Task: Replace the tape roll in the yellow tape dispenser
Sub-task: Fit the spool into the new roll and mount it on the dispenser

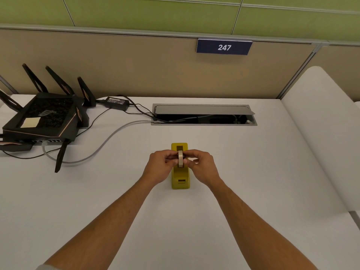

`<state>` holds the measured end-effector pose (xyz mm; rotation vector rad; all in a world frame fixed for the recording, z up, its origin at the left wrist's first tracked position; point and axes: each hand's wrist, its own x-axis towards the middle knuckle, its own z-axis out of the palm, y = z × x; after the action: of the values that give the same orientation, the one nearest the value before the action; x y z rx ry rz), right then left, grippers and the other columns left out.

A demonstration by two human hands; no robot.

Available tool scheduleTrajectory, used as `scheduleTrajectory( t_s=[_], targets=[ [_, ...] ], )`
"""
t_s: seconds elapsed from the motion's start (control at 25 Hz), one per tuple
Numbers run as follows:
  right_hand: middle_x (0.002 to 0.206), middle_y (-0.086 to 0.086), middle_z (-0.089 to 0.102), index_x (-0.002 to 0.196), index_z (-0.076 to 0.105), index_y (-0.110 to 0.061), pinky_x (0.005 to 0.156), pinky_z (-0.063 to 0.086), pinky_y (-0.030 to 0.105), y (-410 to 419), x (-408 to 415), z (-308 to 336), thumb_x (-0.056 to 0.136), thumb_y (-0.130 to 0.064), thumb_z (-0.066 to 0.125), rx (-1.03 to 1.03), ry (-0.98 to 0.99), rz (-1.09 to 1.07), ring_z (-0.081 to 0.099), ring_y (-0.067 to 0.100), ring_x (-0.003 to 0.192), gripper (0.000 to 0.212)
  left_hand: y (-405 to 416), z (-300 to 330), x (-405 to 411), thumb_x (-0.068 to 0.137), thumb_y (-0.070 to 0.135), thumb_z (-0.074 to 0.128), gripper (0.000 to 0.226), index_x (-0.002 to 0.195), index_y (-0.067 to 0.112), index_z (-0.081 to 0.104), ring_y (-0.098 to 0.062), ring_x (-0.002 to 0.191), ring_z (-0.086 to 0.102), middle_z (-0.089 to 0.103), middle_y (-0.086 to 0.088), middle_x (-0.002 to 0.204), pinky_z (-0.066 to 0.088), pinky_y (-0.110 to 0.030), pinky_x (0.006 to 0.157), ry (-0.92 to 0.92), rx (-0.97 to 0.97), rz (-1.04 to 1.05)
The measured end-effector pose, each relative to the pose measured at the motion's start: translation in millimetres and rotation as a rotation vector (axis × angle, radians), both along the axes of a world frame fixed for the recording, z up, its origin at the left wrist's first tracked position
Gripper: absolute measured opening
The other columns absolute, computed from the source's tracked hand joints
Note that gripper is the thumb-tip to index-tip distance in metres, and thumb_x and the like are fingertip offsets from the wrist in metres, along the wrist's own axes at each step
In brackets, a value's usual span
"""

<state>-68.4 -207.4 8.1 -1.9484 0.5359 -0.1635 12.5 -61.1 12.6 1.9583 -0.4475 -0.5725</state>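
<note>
The yellow tape dispenser [180, 176] stands on the white desk, lengthwise away from me, in the middle of the head view. A pale tape roll [180, 158] is held upright on edge just above the dispenser's middle. My left hand [162, 164] pinches the roll from its left side and my right hand [201, 164] pinches it from its right side. Fingers hide the roll's hub and the dispenser's cradle, so I cannot tell whether the roll rests in the dispenser or hangs above it.
A black router [41, 117] with several antennas sits at the back left, with a power brick [116, 102] and cables [109, 137] running to an open cable hatch [203, 114] in the desk. A partition with a sign "247" [224, 47] closes the back.
</note>
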Motion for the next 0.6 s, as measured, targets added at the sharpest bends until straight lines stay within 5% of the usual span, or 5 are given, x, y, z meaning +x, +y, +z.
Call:
scheduleTrajectory(
  t_s=[0.16,0.28,0.6],
  targets=[
    [0.108,0.000,0.070,0.110,0.071,-0.020,0.074,0.039,0.013,-2,8,-6,0.084,-0.013,0.072,-0.041,-0.013,-0.035,0.056,0.011,0.094,0.027,-4,-3,7,0.087,0.011,0.067,0.029,0.114,0.019,0.071,-0.017,0.100,0.069,0.075,-0.003,0.108,0.053,-0.031,0.094,-0.055,0.030,0.000],
    [0.105,0.002,0.070,0.109,0.072,-0.020,0.077,0.043,0.023,-2,14,-10,0.083,-0.014,0.072,-0.088,-0.011,-0.036,0.055,0.015,0.093,0.026,-6,-6,9,0.088,0.011,0.066,0.029,0.115,0.020,0.071,-0.015,0.097,0.067,0.075,-0.002,0.109,0.050,-0.025,0.089,-0.109,0.047,0.002],
    [0.109,0.003,0.056,0.112,0.070,-0.020,0.092,0.046,0.040,-5,20,-27,0.084,-0.020,0.073,-0.156,0.055,-0.045,0.050,0.024,0.108,0.028,-9,-17,14,0.090,0.016,0.063,0.029,0.119,0.013,0.068,-0.021,0.100,0.059,0.061,-0.007,0.109,0.051,-0.033,0.092,-0.232,0.150,-0.039]
  ],
)
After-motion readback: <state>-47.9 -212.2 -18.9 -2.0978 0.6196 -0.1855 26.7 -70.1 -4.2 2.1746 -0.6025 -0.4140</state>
